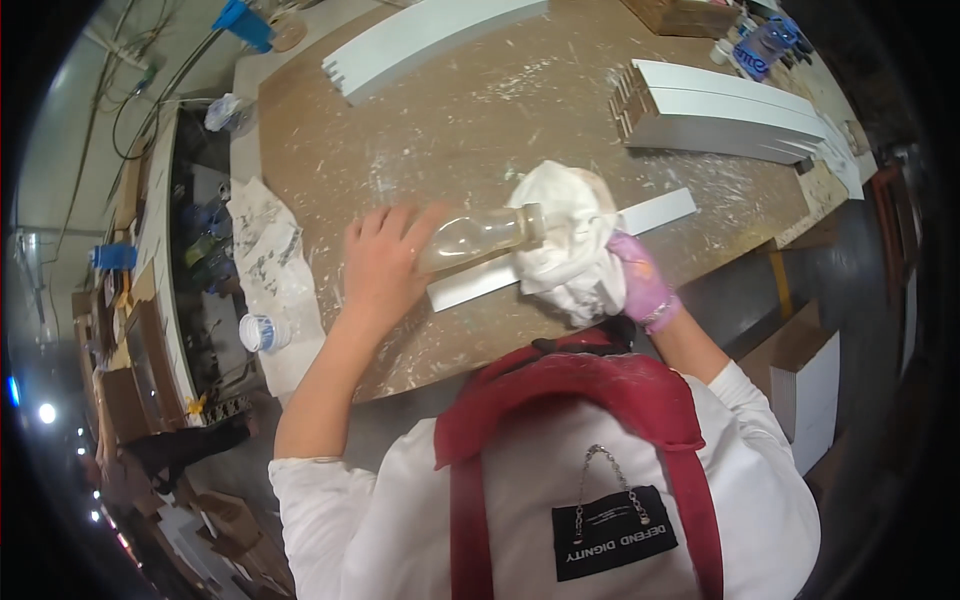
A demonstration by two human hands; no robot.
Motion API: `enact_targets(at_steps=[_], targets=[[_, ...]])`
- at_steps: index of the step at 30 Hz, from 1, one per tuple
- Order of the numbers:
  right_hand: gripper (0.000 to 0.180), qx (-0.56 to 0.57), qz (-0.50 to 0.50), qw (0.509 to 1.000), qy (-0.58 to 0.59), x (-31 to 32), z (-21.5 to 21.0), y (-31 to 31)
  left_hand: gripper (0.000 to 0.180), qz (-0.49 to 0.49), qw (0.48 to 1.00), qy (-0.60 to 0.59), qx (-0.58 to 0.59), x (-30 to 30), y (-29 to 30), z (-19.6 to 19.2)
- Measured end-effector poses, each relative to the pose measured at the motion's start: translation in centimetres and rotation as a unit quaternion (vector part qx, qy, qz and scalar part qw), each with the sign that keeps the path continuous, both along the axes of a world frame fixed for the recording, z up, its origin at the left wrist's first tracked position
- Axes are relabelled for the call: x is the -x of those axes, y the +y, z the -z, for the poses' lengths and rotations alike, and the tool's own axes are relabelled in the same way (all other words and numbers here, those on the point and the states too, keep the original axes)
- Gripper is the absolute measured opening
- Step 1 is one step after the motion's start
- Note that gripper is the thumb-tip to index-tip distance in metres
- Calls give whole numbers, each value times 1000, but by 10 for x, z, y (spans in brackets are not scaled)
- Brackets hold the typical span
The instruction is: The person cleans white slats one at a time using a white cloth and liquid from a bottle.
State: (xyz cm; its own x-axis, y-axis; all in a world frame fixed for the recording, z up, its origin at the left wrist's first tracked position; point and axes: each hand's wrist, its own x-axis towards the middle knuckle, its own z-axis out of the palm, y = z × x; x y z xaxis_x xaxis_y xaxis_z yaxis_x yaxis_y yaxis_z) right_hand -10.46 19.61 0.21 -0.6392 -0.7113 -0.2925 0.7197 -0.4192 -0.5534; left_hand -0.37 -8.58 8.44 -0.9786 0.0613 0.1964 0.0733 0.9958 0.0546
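My bare left hand (pixel 385 255) is wrapped round a clear glass bottle (pixel 470 238), tipped on its side with its mouth toward the right. That mouth meets a bunched white cloth (pixel 568 245). On my right hand (pixel 645 280) is a pink-purple glove, and its fingers grip the cloth from the right, partly hidden behind it. Beneath the bottle and cloth a narrow white strip (pixel 660 209) lies slantwise on the worktable; the cloth covers its middle. How much liquid the bottle holds is hard to make out.
White strips are stacked on the brown worktable (pixel 430 140) at far right (pixel 720 110), and more white lengths (pixel 430 40) lie at the back. Stained paper (pixel 265 260) and a white cup (pixel 262 333) sit along the left edge. A plastic bottle (pixel 765 45) stands at the back right corner.
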Motion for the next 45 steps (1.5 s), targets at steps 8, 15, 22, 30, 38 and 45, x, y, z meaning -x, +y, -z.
enact_targets(at_steps=[8, 15, 22, 30, 38, 45], targets=[[39, -64, 6, 993, 102, 0, -5, -20, 65, 33, 987, 22, -155, 9, -32, 31], [49, 64, 169, 982, -58, 3, 34, 62, 68, -167, 925, 149, -307, 50, -104, 51], [47, -503, 231, 709, 438, -21, 25, 136, 77, -268, 827, 280, -407, 87, -191, 89], [50, -504, 247, 687, 462, -16, -28, 143, 86, -288, 871, 277, -286, 42, -181, 108], [32, -567, 10, 381, 730, -10, -61, 26, 79, -14, 956, -22, -294, -64, -12, 101], [13, -469, -29, 427, 773, -26, 24, -84, 60, -65, 928, -11, -366, -67, -3, 134]])
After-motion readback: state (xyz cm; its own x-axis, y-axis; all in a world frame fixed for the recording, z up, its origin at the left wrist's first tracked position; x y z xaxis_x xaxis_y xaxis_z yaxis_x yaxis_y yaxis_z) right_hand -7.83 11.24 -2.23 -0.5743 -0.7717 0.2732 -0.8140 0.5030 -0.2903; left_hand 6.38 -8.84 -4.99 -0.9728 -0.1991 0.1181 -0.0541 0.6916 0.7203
